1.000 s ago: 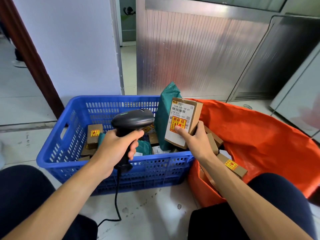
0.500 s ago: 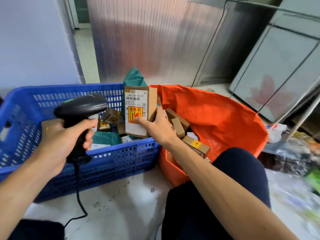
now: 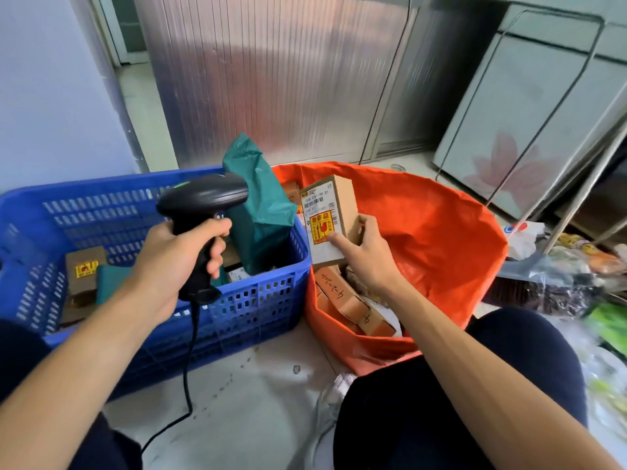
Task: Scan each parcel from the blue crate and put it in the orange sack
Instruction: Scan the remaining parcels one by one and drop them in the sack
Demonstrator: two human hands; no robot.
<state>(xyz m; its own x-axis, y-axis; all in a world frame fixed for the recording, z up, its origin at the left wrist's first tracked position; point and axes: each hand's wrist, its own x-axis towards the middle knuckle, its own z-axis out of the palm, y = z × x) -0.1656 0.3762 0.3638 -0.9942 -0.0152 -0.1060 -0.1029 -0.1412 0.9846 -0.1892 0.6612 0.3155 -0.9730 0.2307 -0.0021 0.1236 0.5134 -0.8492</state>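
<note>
My right hand (image 3: 364,257) grips a small cardboard parcel (image 3: 330,215) with a white barcode label and a yellow-red sticker, holding it upright over the left side of the orange sack (image 3: 441,239). Several brown boxes (image 3: 342,300) lie inside the sack below it. My left hand (image 3: 176,262) grips the black corded scanner (image 3: 203,201) above the blue crate (image 3: 268,300). In the crate stand a tall green mailer bag (image 3: 261,212) and a small brown box (image 3: 83,269), with more parcels partly hidden.
A ribbed metal panel (image 3: 271,79) and leaning framed panels (image 3: 529,123) stand behind. Plastic bags and clutter (image 3: 576,266) lie to the right of the sack. The scanner cable (image 3: 188,368) hangs to the floor between my knees.
My right hand has carried the parcel rightward from above the crate to over the sack. The view has swung right. My left hand keeps the scanner over the crate.
</note>
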